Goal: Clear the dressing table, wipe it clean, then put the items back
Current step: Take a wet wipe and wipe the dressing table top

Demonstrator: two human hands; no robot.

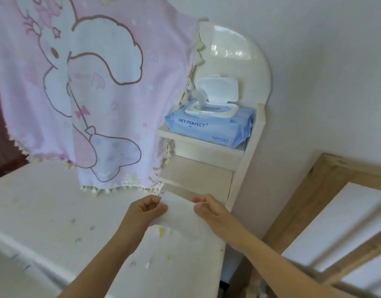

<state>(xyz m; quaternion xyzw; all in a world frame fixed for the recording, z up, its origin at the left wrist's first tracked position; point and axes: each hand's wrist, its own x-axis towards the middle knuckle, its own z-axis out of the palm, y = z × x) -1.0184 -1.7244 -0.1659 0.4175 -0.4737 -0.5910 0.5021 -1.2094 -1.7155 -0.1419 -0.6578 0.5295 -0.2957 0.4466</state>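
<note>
White wet wipe (181, 214) pinched by left hand (147, 209) and right hand (208, 208), blue pack (208, 125) (lid open) reading "HEY PERFECT", "80"

Setting: home interior, bedroom type. Evidence:
- white painted dressing table top (45, 201) dotted with small coloured marks
- pale pink cloth printed with a cartoon rabbit (88, 82), tassel-fringed, hanging down behind the table
- cream wooden shelf unit with a rounded top (253, 147) at the table's right end
- soft blue pack of wet wipes (208, 130) on its shelf, white flip lid open
- plain white wall (314, 61)
- light wooden frame (310, 203) at far right
</note>
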